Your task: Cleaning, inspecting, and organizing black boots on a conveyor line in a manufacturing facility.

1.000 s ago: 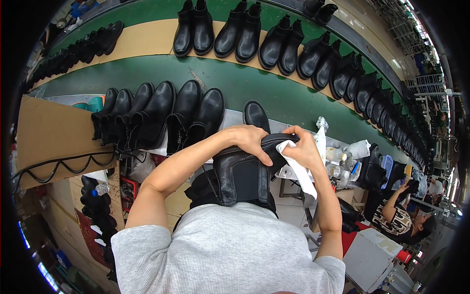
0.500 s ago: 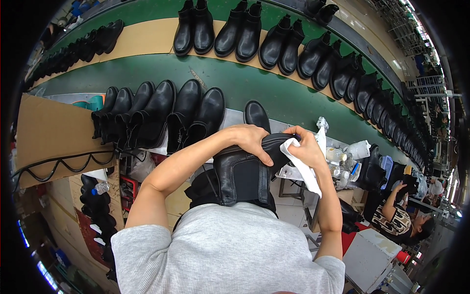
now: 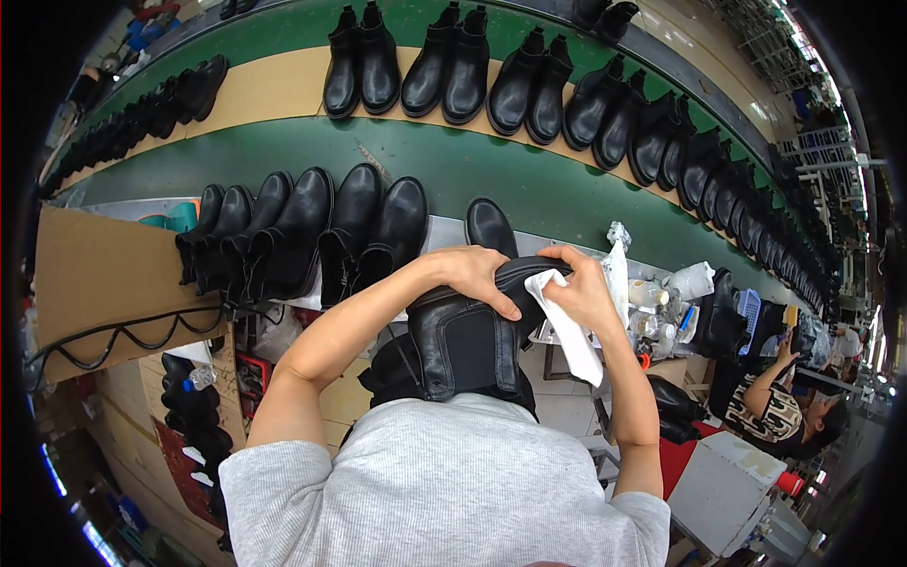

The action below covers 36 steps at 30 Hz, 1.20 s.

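Note:
Close to my body a black ankle boot [image 3: 463, 345] with a dark elastic side panel is held up, its opening toward my chest and its toe pointing to the right. My left hand [image 3: 480, 279] wraps over the boot's upper, thumb pressed near the elastic panel. At the toe end, my right hand [image 3: 581, 291] pinches a white cloth [image 3: 572, 340] against the boot, and the cloth's loose end hangs below. Just past my hands, another black boot [image 3: 488, 227] shows its toe; the rest of it is hidden.
Several black boots [image 3: 397, 222] stand along the bench at left, beside a cardboard sheet [image 3: 123, 283]. More pairs line the green conveyor [image 3: 283, 146]. Clear bottles [image 3: 647, 293] and a blue basket [image 3: 748, 307] sit at right. Farther right, a co-worker [image 3: 770, 406] reaches out an arm.
The white cloth and my right hand have shifted slightly left along the boot's toe end. My left hand keeps its grip. The whole view has tilted a little.

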Available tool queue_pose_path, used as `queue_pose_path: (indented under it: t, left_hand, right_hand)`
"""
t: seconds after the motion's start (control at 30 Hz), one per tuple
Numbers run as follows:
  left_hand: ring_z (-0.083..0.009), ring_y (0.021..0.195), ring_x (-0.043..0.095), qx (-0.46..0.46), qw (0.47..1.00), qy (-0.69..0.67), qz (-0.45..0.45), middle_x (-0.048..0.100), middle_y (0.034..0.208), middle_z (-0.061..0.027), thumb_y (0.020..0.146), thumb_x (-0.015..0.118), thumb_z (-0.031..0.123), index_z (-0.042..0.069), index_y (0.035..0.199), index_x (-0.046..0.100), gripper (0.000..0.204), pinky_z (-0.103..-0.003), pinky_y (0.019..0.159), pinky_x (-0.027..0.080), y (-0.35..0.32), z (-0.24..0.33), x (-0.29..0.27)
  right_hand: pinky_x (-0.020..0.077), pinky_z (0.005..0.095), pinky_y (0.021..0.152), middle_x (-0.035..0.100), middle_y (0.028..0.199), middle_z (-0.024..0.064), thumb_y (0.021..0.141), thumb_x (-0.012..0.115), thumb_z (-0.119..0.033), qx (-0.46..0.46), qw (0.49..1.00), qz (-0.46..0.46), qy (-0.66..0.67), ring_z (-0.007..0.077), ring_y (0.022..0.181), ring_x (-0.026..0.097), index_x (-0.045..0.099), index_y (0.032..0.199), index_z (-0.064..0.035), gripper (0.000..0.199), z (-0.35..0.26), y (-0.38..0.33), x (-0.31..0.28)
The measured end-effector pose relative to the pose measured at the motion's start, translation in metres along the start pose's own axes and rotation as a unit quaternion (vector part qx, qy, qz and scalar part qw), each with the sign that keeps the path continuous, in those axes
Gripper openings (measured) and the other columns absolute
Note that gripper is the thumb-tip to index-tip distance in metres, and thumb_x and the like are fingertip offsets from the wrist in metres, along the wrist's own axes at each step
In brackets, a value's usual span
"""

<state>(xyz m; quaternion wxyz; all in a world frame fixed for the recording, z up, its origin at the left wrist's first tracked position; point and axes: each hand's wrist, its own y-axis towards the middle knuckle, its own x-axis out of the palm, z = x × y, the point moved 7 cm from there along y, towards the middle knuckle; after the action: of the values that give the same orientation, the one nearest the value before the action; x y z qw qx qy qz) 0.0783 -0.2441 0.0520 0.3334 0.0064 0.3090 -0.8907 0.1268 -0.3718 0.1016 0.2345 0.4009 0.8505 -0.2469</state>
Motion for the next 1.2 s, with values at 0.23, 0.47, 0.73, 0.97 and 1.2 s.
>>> queue_pose_path:
  t: [0.23, 0.47, 0.73, 0.97, 1.2]
  left_hand:
    - [-0.0266, 0.084, 0.065, 0.029, 0.999, -0.016, 0.038, 0.067, 0.089, -0.015, 0.056, 0.075, 0.053, 0.001, 0.104, 0.061, 0.072, -0.033, 0.077, 0.05, -0.006, 0.006, -0.007]
    - [-0.0271, 0.086, 0.064, -0.013, 1.0, 0.02, 0.02, 0.066, 0.09, -0.0146, 0.059, 0.075, 0.052, 0.001, 0.104, 0.061, 0.07, -0.034, 0.077, 0.048, -0.01, 0.013, -0.006]
    - [-0.0203, 0.091, 0.062, 0.034, 0.995, -0.05, 0.083, 0.065, 0.096, -0.0119, 0.062, 0.078, 0.04, 0.004, 0.115, 0.057, 0.067, -0.03, 0.083, 0.046, -0.019, 0.009, -0.014]
    - [-0.014, 0.086, 0.058, -0.004, 0.943, -0.245, 0.228, 0.061, 0.097, -0.0091, 0.069, 0.078, 0.022, -0.005, 0.111, 0.053, 0.055, -0.028, 0.08, 0.047, -0.059, -0.011, -0.053]
    - [-0.017, 0.086, 0.06, 0.0, 0.893, -0.3, 0.335, 0.062, 0.097, -0.0107, 0.074, 0.075, 0.02, -0.006, 0.11, 0.053, 0.05, -0.028, 0.078, 0.049, -0.064, -0.02, -0.051]
  right_hand:
    - [0.0478, 0.0328, 0.078, 0.064, 0.09, 0.0155, 0.068, 0.061, -0.006, -0.042, 0.991, 0.075, 0.1, 0.0311, 0.084, 0.063, 0.059, 0.106, 0.003, 0.04, -0.009, -0.012, -0.005]
    - [0.0484, 0.0325, 0.077, 0.064, 0.098, 0.0176, 0.073, 0.059, -0.005, 0.076, 0.983, 0.128, 0.111, 0.0271, 0.088, 0.063, 0.064, 0.097, 0.0009, 0.026, 0.007, -0.019, -0.012]
    - [0.0456, 0.0372, 0.083, 0.048, 0.109, 0.0132, 0.061, 0.066, -0.002, -0.047, 0.958, 0.283, 0.019, 0.0313, 0.1, 0.054, 0.055, 0.111, -0.0066, 0.051, -0.023, -0.042, -0.018]
    - [0.0409, 0.0401, 0.091, 0.053, 0.11, 0.0227, 0.067, 0.061, -0.012, 0.099, 0.959, 0.265, -0.004, 0.0368, 0.099, 0.053, 0.055, 0.104, 0.0076, 0.042, 0.153, -0.034, 0.004]
    - [0.0405, 0.0468, 0.088, 0.058, 0.104, 0.0252, 0.076, 0.066, -0.036, 0.516, 0.763, 0.363, -0.141, 0.0365, 0.103, 0.053, 0.058, 0.099, 0.0084, 0.051, 0.26, -0.119, -0.041]
